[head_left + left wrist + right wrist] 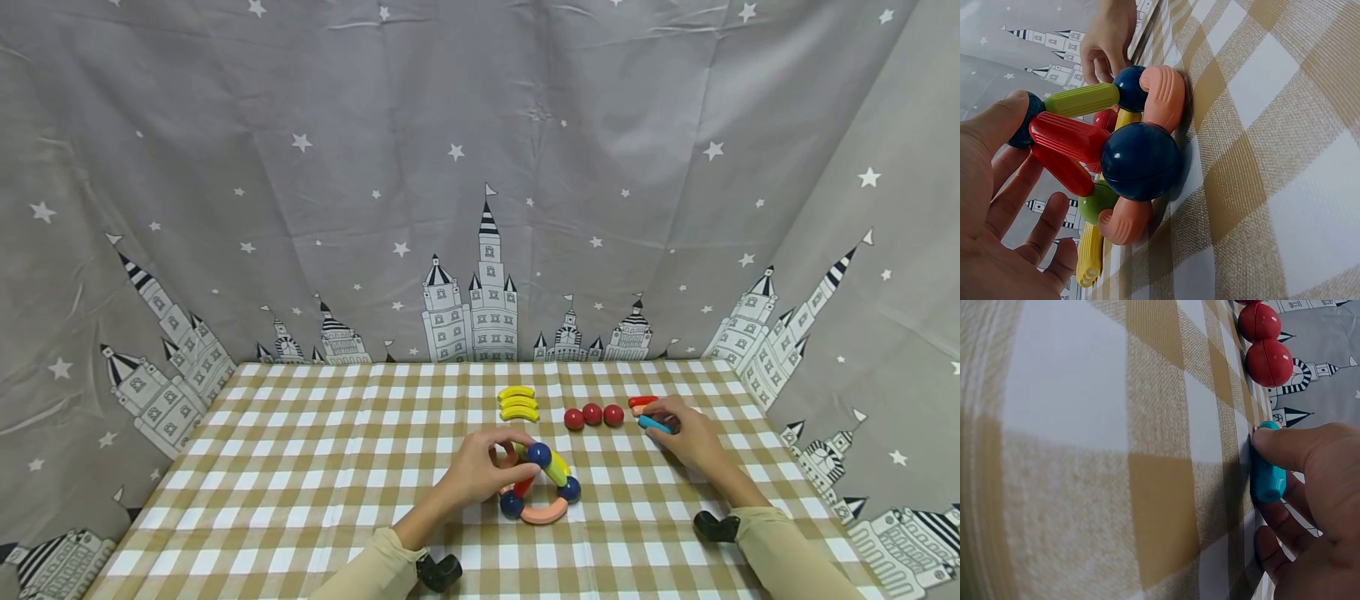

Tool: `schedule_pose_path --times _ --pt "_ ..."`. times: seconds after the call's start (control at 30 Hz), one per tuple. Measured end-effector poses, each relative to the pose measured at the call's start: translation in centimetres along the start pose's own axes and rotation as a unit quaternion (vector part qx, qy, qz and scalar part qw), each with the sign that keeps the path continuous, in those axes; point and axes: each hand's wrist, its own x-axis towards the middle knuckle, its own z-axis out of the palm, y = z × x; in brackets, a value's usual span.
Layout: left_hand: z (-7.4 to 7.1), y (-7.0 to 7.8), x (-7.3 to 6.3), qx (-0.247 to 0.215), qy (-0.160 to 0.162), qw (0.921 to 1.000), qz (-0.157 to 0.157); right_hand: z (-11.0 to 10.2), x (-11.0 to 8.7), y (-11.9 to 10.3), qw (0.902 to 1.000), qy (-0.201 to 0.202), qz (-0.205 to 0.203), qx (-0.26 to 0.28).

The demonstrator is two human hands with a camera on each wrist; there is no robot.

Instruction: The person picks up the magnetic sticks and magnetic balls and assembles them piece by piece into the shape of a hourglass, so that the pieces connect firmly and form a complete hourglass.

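Note:
A frame of magnetic rods and balls stands on the cloth, with dark blue balls [1141,159], a green ball [1097,201], curved salmon rods [1163,94], a lime rod [1082,100] and red rods [1069,137]. My left hand [482,467] holds its top blue ball [539,454] between thumb and fingers; the other fingers are spread loosely. Over to the right, my right hand [692,432] pinches a light blue rod [1267,469] by thumb and fingers, low at the cloth. Just behind it lie a red rod [642,401] and a salmon rod [638,410], partly hidden by the hand.
Several curved yellow rods [518,402] lie stacked in a row behind the frame. Three red balls [592,414] sit between them and the right hand. A checked tablecloth [300,467] covers the table, and a grey castle-print curtain [360,225] hangs around it.

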Motion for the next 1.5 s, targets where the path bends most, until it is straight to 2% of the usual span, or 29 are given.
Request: schedule_pose_path --times 0.23,0.6,0.93,1.1,1.37,1.5 --pt "-0.1 0.1 0.0 0.002 -0.002 1.0000 -0.003 0.1 0.1 -0.1 0.9997 -0.020 0.017 0.000" --pt "0.0 0.1 0.0 0.020 -0.006 0.9998 -0.004 -0.1 -0.1 -0.6 0.9991 -0.031 0.012 -0.027" --pt "0.0 0.2 -0.2 0.026 -0.006 0.9996 -0.009 -0.6 -0.8 -2.4 0.9992 -0.035 -0.010 -0.013" --pt "0.0 0.1 -0.2 0.021 -0.004 0.9997 -0.009 -1.1 -1.0 -4.0 0.9988 -0.027 -0.038 0.011" --pt "-0.1 0.0 -0.1 0.016 -0.004 0.9998 -0.008 -1.5 -1.2 -7.2 0.9940 -0.044 -0.050 0.087" --pt "-0.1 0.0 0.0 0.008 -0.003 0.9999 -0.010 -1.5 -1.3 -8.8 0.9918 -0.046 -0.061 0.102"
